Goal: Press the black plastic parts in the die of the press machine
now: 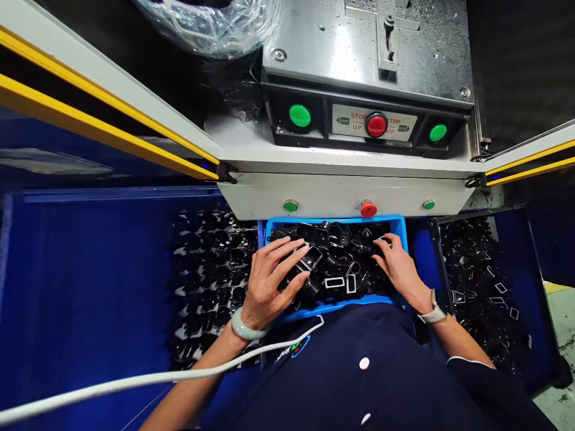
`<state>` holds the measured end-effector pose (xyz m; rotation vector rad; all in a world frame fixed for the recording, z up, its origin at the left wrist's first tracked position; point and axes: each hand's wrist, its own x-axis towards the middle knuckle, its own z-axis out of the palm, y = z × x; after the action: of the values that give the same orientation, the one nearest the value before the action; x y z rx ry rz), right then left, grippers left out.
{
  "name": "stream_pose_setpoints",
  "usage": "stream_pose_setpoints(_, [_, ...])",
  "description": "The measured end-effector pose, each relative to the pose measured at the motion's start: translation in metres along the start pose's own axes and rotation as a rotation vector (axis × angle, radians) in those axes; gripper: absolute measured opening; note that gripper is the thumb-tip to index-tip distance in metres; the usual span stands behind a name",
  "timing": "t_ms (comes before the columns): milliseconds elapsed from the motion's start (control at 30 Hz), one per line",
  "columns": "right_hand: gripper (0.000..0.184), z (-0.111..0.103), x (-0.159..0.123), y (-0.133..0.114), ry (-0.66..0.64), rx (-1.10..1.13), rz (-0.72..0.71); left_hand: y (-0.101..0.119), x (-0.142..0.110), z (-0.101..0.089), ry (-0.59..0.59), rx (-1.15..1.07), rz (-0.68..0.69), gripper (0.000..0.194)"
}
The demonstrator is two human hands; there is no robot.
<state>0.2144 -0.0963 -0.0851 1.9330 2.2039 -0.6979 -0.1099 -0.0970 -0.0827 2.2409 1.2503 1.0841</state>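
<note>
Blue crate sits under both hands, full of loose black fittings. Outboard of left hand: blue tray, black parts in rows. Outboard of right hand: dark-rimmed blue tray, black pieces heaped.

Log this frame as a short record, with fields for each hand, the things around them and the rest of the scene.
Left hand: spread on black plastic parts, pale green bangle on wrist
Right hand: fingertips among the same parts, white smartwatch on wrist
Things: parts heaped in a blue plastic crate
Rest: control panel with red button and green buttons; larger blue bins of black parts on both sides
</note>
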Motion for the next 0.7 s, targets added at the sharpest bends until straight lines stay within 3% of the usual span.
stream_pose_setpoints(133, [0.038, -0.017, -0.011, 0.006, 0.060, 0.206, 0.025, 0.012, 0.015, 0.008, -0.010, -0.046, 0.026, 0.062])
stream_pose_setpoints(233, [0.037, -0.040, -0.019, -0.005, 0.120, 0.495, -0.031, 0.019, 0.029, 0.014, -0.029, -0.095, 0.070, 0.062])
stream_pose_setpoints(367, [0.054, -0.066, -0.025, -0.021, 0.012, 0.761, -0.175, 0.021, 0.046, 0.020, -0.043, -0.146, 0.115, 0.059])
stream_pose_setpoints(433, [0.051, -0.065, -0.023, -0.016, 0.066, 0.638, -0.159, 0.019, 0.049, 0.023, -0.056, -0.147, 0.119, 0.055])
stream_pose_setpoints(500, [0.043, -0.052, -0.018, -0.007, 0.099, 0.370, -0.125, 0.015, 0.047, 0.026, -0.073, -0.148, 0.115, 0.053])
stream_pose_setpoints(600, [0.048, -0.023, -0.009, 0.003, -0.049, 0.049, -0.166, 0.011, 0.040, 0.034, -0.099, -0.146, 0.102, 0.049])
stream_pose_setpoints(700, [0.065, 0.002, 0.000, 0.000, -0.112, -0.061, -0.164, 0.011, 0.034, 0.039, -0.117, -0.127, 0.099, 0.045])
